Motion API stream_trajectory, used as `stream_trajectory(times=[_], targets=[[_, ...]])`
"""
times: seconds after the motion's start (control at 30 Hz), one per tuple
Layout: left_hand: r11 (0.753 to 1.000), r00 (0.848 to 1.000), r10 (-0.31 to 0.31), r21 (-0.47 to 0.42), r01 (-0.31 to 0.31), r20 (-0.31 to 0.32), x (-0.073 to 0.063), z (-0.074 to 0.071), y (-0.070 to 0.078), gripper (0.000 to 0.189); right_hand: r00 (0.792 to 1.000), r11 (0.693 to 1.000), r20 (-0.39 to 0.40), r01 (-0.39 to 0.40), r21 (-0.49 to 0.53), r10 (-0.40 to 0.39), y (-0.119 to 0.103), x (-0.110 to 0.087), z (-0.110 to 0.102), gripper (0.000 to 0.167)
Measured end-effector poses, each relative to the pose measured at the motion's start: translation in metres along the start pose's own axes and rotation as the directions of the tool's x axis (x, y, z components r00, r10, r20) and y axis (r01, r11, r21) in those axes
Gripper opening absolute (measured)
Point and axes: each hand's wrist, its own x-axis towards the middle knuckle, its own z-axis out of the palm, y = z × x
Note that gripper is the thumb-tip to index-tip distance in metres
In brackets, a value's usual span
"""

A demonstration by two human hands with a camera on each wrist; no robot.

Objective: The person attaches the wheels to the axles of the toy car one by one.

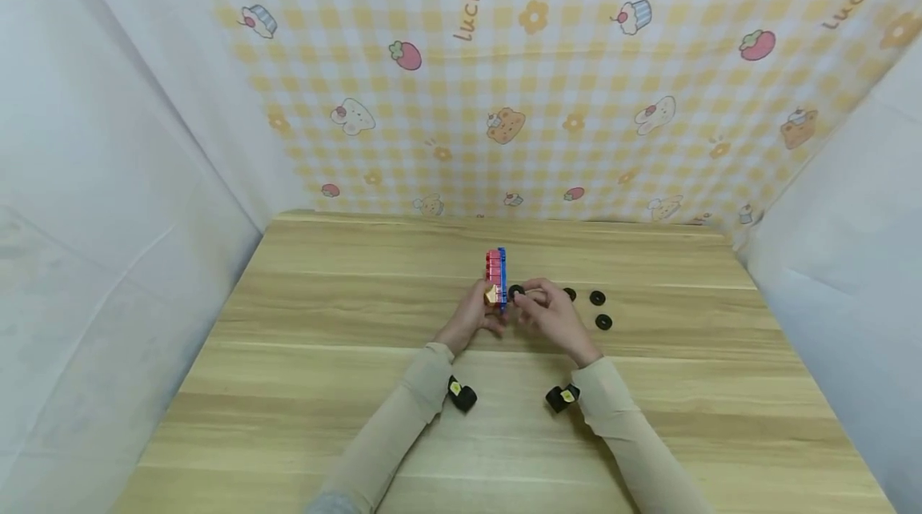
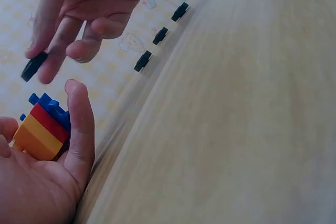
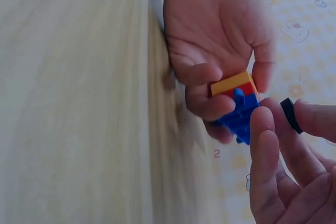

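My left hand grips a toy vehicle body, red along its length with a blue underside and a yellow end. Its blue side, with small pegs sticking out, faces the right hand in the right wrist view, where the yellow end sits near the left palm. Between thumb and fingertips, my right hand pinches a small black toy wheel. That wheel is close beside the blue underside, with a gap between them in the left wrist view.
Three more black wheels lie on the wooden table right of the hands: one partly behind the right hand, another farther right, a third nearer the front. A yellow checked cloth hangs behind the table, with white sheets at both sides.
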Motion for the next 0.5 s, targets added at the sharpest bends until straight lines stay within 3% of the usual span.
stream_trajectory(times=[0.17, 0.5], targets=[[1.000, 0.999, 0.023, -0.008, -0.022, 0.036, 0.0054, 0.0061, -0.0015, 0.049, 0.999, 1.000, -0.032, -0.003, 0.011, 0.003, -0.0012, 0.0029, 0.0028, 0.029], [0.997, 0.997, 0.071, -0.037, -0.069, 0.037, 0.0049, 0.0063, -0.0084, 0.047, 0.998, 0.999, -0.041, -0.046, 0.019, 0.046, -0.0016, 0.0055, 0.0071, 0.026]])
